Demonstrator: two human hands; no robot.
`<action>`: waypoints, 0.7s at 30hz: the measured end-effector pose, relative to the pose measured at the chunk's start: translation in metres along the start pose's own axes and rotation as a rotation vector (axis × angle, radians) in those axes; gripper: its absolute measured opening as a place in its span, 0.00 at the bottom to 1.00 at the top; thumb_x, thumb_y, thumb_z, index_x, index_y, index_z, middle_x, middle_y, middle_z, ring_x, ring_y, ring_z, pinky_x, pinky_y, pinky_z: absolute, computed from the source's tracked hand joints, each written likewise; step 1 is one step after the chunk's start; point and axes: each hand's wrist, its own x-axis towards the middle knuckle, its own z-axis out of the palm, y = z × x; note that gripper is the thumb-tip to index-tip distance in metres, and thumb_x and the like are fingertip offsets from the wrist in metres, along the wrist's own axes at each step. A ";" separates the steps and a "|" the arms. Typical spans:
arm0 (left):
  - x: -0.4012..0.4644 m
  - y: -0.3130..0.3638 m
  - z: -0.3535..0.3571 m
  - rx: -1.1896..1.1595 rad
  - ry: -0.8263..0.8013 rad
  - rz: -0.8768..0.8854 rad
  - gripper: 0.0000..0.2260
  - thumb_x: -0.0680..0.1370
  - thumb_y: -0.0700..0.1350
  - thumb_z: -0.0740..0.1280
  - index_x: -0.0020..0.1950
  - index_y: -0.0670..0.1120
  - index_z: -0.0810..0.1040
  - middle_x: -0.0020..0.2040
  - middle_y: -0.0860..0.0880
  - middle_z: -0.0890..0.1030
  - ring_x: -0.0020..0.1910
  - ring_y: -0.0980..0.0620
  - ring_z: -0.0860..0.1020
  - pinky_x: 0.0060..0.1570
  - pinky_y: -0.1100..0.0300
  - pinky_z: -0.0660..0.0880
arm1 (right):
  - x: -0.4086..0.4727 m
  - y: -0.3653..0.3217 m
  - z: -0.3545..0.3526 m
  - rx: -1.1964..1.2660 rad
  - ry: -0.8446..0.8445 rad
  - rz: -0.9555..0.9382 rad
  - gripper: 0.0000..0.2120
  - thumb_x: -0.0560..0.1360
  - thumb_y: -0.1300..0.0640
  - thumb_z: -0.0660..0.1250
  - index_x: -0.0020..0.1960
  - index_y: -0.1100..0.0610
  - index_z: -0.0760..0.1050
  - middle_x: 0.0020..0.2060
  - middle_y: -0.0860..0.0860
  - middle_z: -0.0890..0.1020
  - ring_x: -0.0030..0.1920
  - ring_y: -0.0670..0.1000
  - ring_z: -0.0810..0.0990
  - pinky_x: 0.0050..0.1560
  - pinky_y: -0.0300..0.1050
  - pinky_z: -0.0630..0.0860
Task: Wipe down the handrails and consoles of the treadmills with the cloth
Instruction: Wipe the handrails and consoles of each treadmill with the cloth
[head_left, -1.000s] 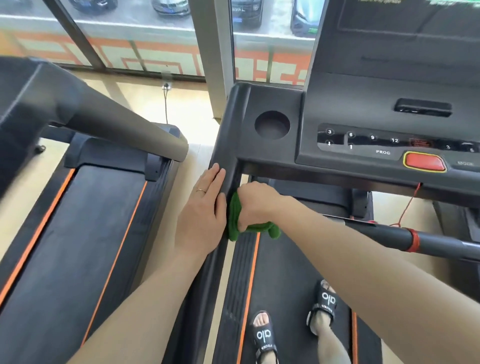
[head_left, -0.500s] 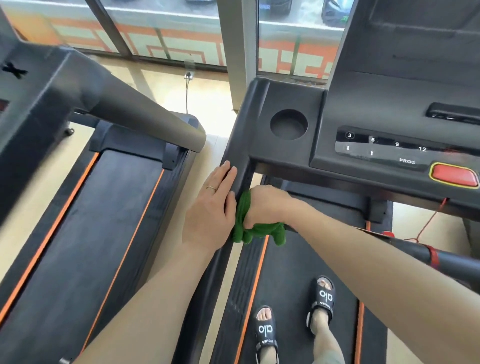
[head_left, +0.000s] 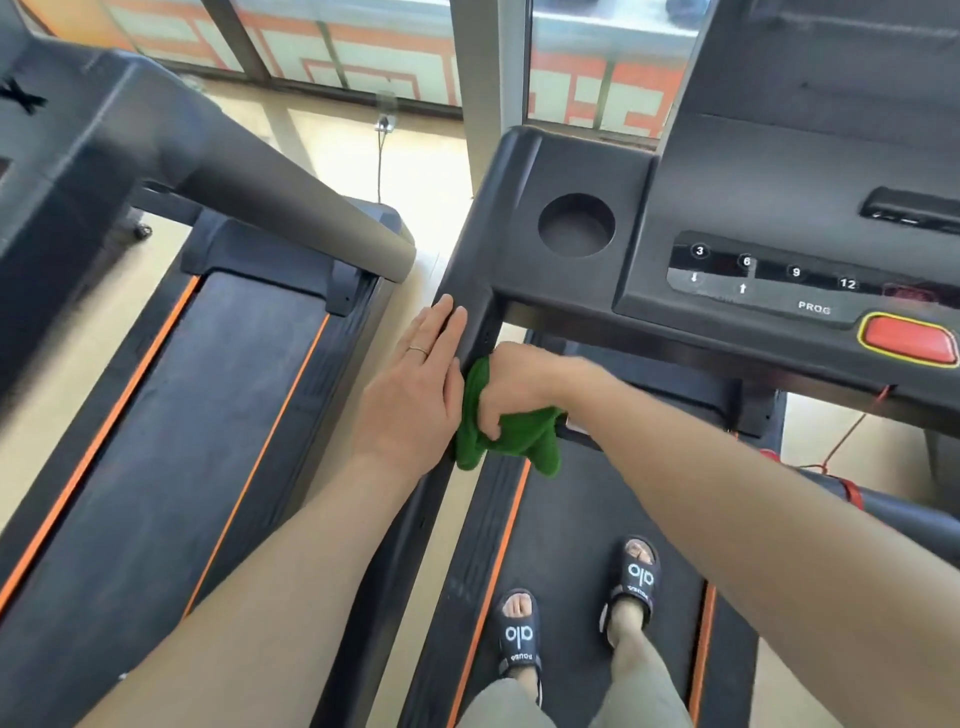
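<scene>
We see two treadmills side by side; the right one's console (head_left: 727, 218) carries one round cup holder (head_left: 576, 225), nothing in it. At the console's left corner, where the handrail (head_left: 470, 312) drops, our left hand (head_left: 413, 395) lies flat, fingers together, while our right hand (head_left: 511, 387) is clenched on one green cloth (head_left: 511, 441) pressed against the rail.

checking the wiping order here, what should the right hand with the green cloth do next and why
Probably slide the green cloth down along the left handrail. The right hand grips it bunched against the rail's inner side just below the console, the left hand lies flat on the outer side, and the lower rail looks unwiped.
</scene>
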 end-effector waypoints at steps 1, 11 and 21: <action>0.000 0.000 0.001 0.009 0.004 0.004 0.22 0.84 0.44 0.57 0.79 0.48 0.66 0.80 0.53 0.64 0.79 0.54 0.62 0.66 0.54 0.75 | 0.000 0.001 -0.007 0.116 -0.137 0.028 0.13 0.63 0.54 0.78 0.44 0.58 0.83 0.40 0.53 0.86 0.39 0.53 0.86 0.38 0.45 0.82; 0.001 -0.002 0.002 0.009 0.005 -0.004 0.22 0.84 0.45 0.56 0.79 0.49 0.66 0.80 0.55 0.63 0.79 0.56 0.61 0.65 0.55 0.75 | -0.003 0.001 0.040 -0.156 0.435 0.004 0.12 0.65 0.55 0.73 0.44 0.56 0.74 0.41 0.51 0.80 0.41 0.55 0.81 0.33 0.46 0.72; 0.002 -0.002 0.001 -0.002 0.027 -0.002 0.21 0.84 0.44 0.58 0.78 0.49 0.68 0.79 0.55 0.65 0.78 0.55 0.64 0.61 0.53 0.78 | -0.004 -0.001 0.022 -0.161 0.293 -0.049 0.14 0.62 0.53 0.76 0.40 0.58 0.73 0.36 0.51 0.79 0.38 0.55 0.80 0.32 0.45 0.72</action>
